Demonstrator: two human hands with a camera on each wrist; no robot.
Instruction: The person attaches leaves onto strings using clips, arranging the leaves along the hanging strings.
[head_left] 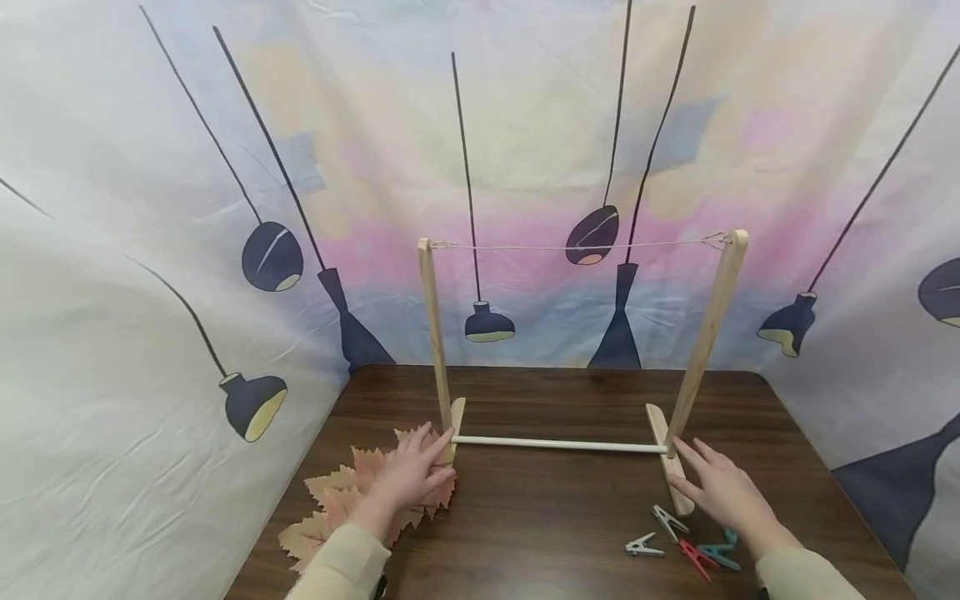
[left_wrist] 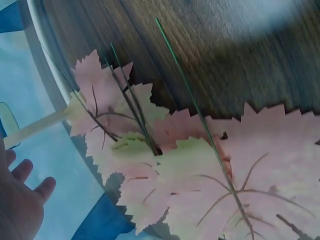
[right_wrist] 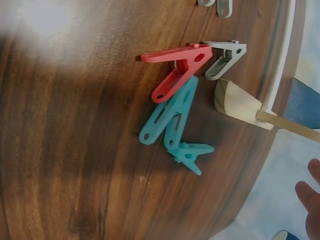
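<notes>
A wooden frame with two upright posts stands on the table, a string [head_left: 525, 247] tied between the post tops and a white rod [head_left: 558, 445] joining the feet. My left hand [head_left: 408, 471] reaches to the base of the left post [head_left: 436, 333], fingers extended, over a pile of pinkish artificial maple leaves [left_wrist: 200, 175]. On the other side my right hand [head_left: 723, 492] has its fingertips at the base of the right post [head_left: 705, 350], beside the wooden foot [head_left: 678, 492]. Neither hand has its fingers curled round anything.
Near my right hand lie several clothespins: a red one [right_wrist: 177, 67], teal ones [right_wrist: 170, 115] and grey-white ones [head_left: 643, 546]. Thin green stems [left_wrist: 182, 80] stick out from the leaves. A cloth printed with hanging lamps [head_left: 487, 167] surrounds the dark wooden table [head_left: 540, 517].
</notes>
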